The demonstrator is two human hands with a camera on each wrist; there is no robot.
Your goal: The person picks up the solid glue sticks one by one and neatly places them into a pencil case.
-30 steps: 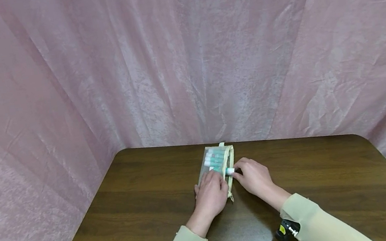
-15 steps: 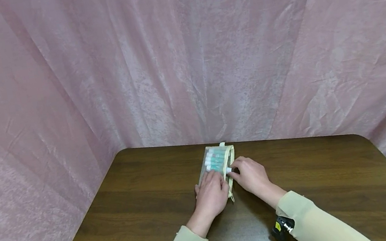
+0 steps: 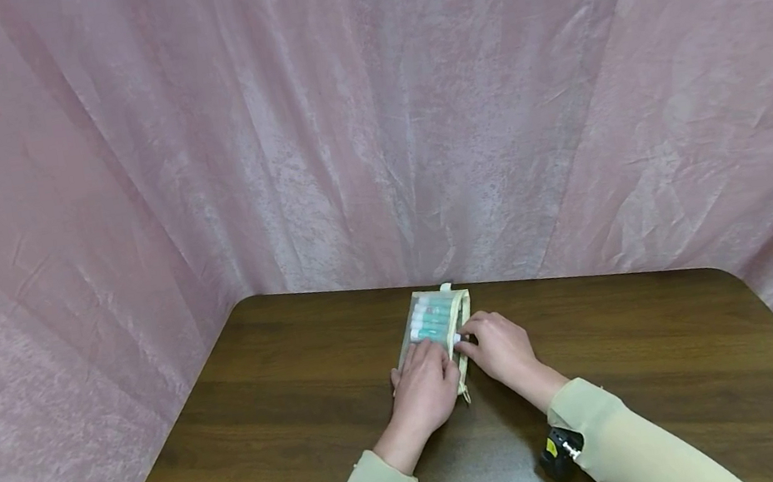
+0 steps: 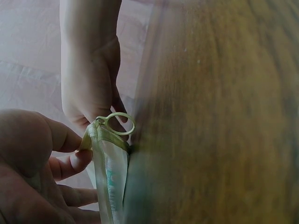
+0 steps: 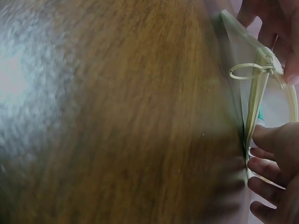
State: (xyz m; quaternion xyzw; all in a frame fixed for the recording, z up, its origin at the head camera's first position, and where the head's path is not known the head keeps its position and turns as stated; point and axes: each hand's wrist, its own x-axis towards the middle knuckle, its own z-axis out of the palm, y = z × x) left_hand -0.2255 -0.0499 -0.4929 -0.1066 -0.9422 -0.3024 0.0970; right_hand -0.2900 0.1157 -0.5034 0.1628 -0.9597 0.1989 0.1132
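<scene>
A clear zip pouch (image 3: 465, 311) with cream edging lies near the table's far edge, its zipped side open to the right. Inside it sit several teal tubes (image 3: 433, 321) with white ends, side by side. My left hand (image 3: 423, 385) lies over the pouch's near part; in the left wrist view, thumb and forefinger pinch its cream edge. At the opening, my right hand (image 3: 504, 347) holds the white end of one more tube (image 5: 260, 116), most of which is inside the pouch. A ring pull (image 4: 121, 124) hangs at the zip's near end.
The brown wooden table (image 3: 289, 391) has rounded far corners. Pink curtains (image 3: 309, 135) hang behind and on both sides. Small black cameras are strapped on both wrists.
My right hand has moved slightly left, and the tube it holds has slid further into the pouch, leaving only its white end out. My left hand has stayed in place.
</scene>
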